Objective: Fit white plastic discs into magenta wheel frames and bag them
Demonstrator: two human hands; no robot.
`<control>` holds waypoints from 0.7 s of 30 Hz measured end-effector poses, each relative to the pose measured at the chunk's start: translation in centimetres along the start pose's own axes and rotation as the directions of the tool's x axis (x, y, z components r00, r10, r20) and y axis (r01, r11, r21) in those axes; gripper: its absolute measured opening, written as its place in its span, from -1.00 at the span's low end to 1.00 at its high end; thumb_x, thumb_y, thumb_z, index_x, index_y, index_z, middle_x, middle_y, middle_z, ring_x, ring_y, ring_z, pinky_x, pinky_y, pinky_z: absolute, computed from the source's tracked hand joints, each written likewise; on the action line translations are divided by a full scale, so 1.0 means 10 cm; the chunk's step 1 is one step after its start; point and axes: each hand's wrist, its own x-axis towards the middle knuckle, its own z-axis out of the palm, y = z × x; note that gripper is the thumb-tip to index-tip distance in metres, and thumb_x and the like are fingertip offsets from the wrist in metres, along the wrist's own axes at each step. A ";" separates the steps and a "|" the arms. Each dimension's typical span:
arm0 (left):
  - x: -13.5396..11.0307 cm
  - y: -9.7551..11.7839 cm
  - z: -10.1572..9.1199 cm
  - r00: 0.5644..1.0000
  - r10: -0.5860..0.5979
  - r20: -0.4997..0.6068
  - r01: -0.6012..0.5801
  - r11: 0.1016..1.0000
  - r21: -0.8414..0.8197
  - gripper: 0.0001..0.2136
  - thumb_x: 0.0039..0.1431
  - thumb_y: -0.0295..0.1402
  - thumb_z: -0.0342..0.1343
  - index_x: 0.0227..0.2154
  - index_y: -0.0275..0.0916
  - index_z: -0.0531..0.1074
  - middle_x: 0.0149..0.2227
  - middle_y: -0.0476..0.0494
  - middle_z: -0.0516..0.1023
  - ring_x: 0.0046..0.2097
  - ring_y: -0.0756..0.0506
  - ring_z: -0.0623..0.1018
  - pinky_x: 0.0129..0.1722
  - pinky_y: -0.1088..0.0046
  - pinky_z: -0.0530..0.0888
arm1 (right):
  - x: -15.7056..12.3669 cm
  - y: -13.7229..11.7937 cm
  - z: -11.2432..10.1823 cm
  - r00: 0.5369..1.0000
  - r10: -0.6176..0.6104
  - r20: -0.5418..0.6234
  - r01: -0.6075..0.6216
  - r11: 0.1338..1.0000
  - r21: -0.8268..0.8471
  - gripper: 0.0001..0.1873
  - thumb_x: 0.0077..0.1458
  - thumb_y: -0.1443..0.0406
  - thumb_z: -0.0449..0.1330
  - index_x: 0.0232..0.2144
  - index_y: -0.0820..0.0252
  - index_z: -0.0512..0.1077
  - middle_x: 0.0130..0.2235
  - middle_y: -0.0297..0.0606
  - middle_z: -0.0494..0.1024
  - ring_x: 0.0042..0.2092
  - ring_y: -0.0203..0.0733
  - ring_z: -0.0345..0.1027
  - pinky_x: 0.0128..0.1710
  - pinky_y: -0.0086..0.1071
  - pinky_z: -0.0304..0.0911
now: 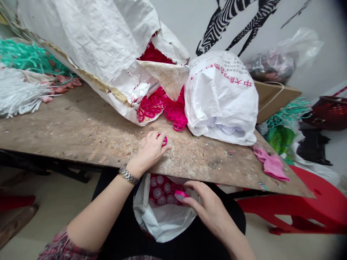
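Left hand (pixel 150 150) on scuffed table (pixel 81 133) — zebra wall (pixel 225 25)

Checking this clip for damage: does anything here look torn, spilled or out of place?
Yes. The white woven sack lying on the scuffed work board is ripped open at one end, with a ragged flap hanging loose. Magenta plastic pieces spill through the tear onto the board, so the sack no longer contains them.

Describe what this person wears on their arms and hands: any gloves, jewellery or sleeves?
The left hand and right hand are bare, with no gloves. A silver metal link-bracelet wristwatch circles the left wrist. A patterned sleeve in pinks and dark red covers the left arm near the elbow; the right forearm shows no watch or sleeve.
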 end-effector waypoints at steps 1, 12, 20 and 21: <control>0.04 -0.03 0.04 1.000 -0.012 0.022 0.011 0.997 0.077 -0.57 0.25 -0.12 0.09 0.08 -0.27 0.34 0.05 -0.36 0.40 0.11 -0.31 0.34 0.12 0.10 0.31 | -0.01 0.00 -0.01 1.000 -0.013 -0.008 0.013 1.000 -0.017 -0.73 0.15 0.20 0.23 -0.08 0.08 0.48 -0.06 -0.21 0.57 -0.04 -0.04 0.42 -0.03 -0.23 0.28; 0.10 -0.09 0.26 0.999 0.008 -0.045 -0.008 1.000 0.007 -0.58 0.23 -0.27 0.13 0.10 -0.29 0.28 -0.03 -0.32 0.45 0.02 -0.28 0.44 0.03 0.14 0.39 | 0.48 0.18 -0.55 0.965 -0.049 -0.257 0.019 0.993 -0.116 -0.76 0.19 0.16 0.12 -0.22 0.10 0.53 -0.14 -0.20 0.63 -0.11 -0.04 0.50 -0.10 -0.22 0.33; -0.20 0.11 0.46 0.989 -0.010 -0.148 -0.059 0.888 -0.457 -0.36 0.19 -0.15 0.18 0.28 -0.17 0.11 0.17 -0.33 0.38 0.19 -0.28 0.40 0.18 0.06 0.33 | 1.47 0.63 -1.07 0.846 0.018 -0.533 -0.151 0.966 -0.208 -0.70 0.13 0.20 0.08 -0.25 0.18 0.56 -0.22 -0.19 0.65 -0.14 -0.05 0.51 -0.10 -0.26 0.31; -0.22 0.12 0.48 0.989 -0.025 -0.147 -0.050 0.874 -0.483 -0.36 0.19 -0.14 0.18 0.27 -0.17 0.12 0.17 -0.34 0.38 0.20 -0.29 0.39 0.18 0.05 0.33 | 1.60 0.67 -1.12 0.840 0.032 -0.542 -0.171 0.963 -0.208 -0.69 0.13 0.21 0.07 -0.23 0.20 0.56 -0.23 -0.17 0.65 -0.16 -0.06 0.51 -0.12 -0.28 0.32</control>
